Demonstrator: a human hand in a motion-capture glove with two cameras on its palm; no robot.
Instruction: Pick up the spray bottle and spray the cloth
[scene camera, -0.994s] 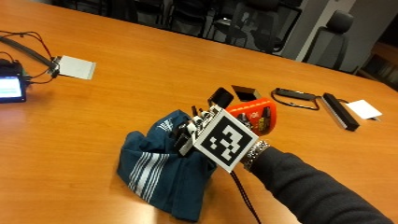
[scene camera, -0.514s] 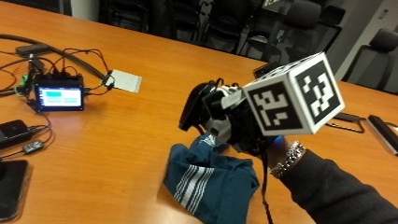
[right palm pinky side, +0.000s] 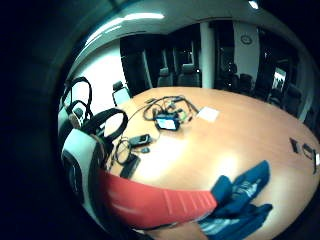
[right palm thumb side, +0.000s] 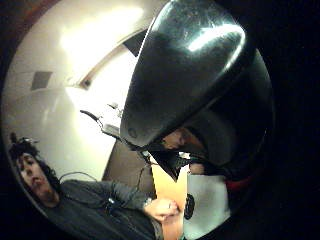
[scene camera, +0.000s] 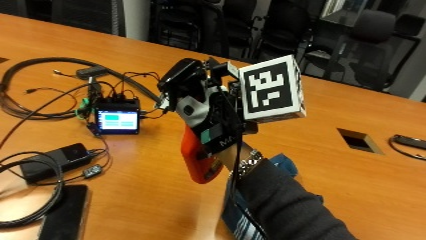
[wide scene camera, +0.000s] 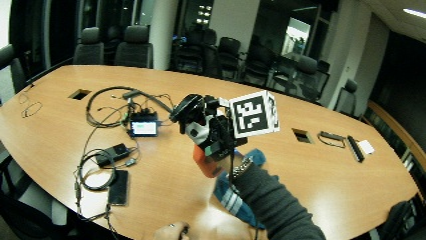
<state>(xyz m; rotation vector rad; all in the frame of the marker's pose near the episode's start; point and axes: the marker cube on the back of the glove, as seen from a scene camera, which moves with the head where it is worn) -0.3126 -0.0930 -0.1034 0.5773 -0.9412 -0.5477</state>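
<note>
The spray bottle (scene camera: 200, 150) is held aloft in the right hand (scene camera: 216, 117), grip clamped round it; aiming down at the cloth (wide scene camera: 233, 195) on the counter (scene camera: 346, 170) is judged next.

Ceiling lights (wide scene camera: 415, 12) glare on the table (scene camera: 373, 170) — the far room stays dim. The 2 palm views bend at their edges, perhaps blurred.

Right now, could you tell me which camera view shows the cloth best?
The little finger side palm view: the cloth lies crumpled on the table, mostly unobstructed. Both outside views show only patches behind the sleeve; the thumb side view shows none.
</note>
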